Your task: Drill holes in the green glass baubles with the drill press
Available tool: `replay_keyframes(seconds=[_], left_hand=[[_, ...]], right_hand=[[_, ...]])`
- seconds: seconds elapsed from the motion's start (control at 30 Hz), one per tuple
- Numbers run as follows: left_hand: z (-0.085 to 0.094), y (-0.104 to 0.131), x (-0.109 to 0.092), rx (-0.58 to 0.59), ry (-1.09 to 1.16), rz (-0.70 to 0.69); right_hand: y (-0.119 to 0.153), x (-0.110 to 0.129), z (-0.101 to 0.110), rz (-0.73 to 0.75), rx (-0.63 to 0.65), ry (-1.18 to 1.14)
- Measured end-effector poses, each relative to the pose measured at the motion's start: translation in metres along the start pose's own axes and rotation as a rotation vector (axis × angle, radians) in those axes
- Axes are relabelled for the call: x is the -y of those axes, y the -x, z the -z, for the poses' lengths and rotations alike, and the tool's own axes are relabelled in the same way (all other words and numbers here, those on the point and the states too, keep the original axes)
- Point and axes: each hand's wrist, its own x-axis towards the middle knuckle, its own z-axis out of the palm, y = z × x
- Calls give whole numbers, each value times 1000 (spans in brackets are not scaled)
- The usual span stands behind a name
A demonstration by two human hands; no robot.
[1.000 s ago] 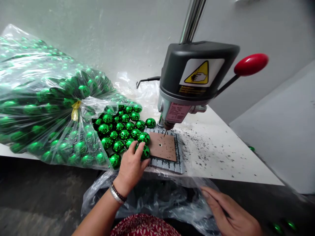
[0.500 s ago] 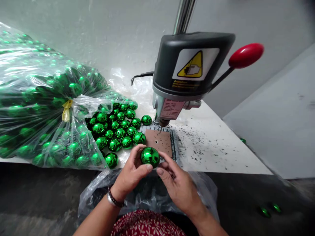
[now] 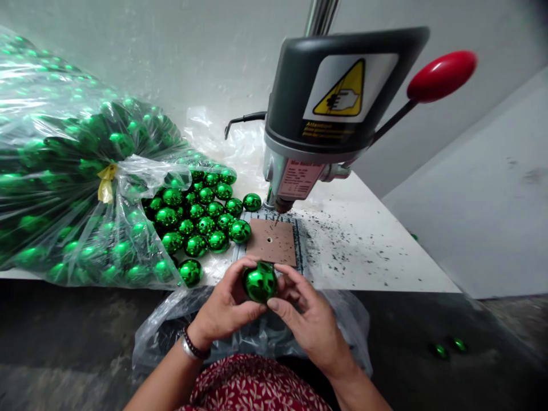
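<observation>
A shiny green ball (image 3: 260, 282) is held up between my two hands, just in front of the table's near edge. My left hand (image 3: 226, 305) grips its left side with thumb and fingers. On the other side, the thumb and fingertips of my right hand (image 3: 306, 317) close on the ball. Beyond it lies a brown board (image 3: 274, 242) with a small hole, on the base of a bench drill (image 3: 334, 97). The drill's chuck (image 3: 282, 205) points down over the board, clear of the ball.
Many loose green balls (image 3: 206, 224) spill from a big clear plastic bag (image 3: 85, 188) at left. Dark shavings lie on the white table (image 3: 385, 240). A red-knobbed lever (image 3: 443, 77) juts out right. A clear plastic sheet (image 3: 355, 325) hangs below; two balls (image 3: 460, 344) lie on the floor.
My right thumb and fingers have come in against the ball, and the ball sits slightly lower in view. The camera view has shifted a little.
</observation>
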Motion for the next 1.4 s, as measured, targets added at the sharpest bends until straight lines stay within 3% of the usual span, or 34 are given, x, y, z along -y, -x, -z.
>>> replay_keyframes(seconds=[0.1, 0.2, 0.33, 0.43, 0.5, 0.57, 0.63, 0.67, 0.8, 0.93, 1.03, 1.13, 1.27, 1.4], left_hand=[[-5, 4, 3, 0, 126, -58], [-7, 5, 6, 13, 82, -101], [-6, 1, 4, 73, -158, -169], [0, -8, -4, 145, -421, -193], [7, -18, -8, 71, -582, -216], [14, -32, -8, -142, -706, -193], [18, -46, -5, -319, -806, -98], [19, -52, -3, -353, -855, -34], [13, -67, -2, -275, -1038, 182], [9, -70, -7, -239, -1096, 274], [12, -70, -6, -240, -1039, 262], [17, -70, -2, -263, -949, 192], [18, -71, -5, -318, -790, 115], [9, -69, -18, -259, -510, 184]], right_hand=[[3, 2, -1, 5, 65, 19], [2, 7, -5, 48, 53, 57], [1, 14, -13, -2, 21, 78], [-2, 10, -1, -88, -67, 121], [-8, 3, 25, -158, -135, 144], [-19, -4, 62, -217, -216, 148], [-37, -4, 104, -282, -234, 132], [-50, -1, 124, -334, -199, 131], [-120, 33, 186, -438, -122, 172], [-198, 78, 216, -281, -262, 192], [-230, 92, 220, -152, -393, 253], [-229, 76, 209, -143, -368, 317], [-188, 31, 182, -212, -147, 372], [-132, 4, 133, -166, 40, 392]])
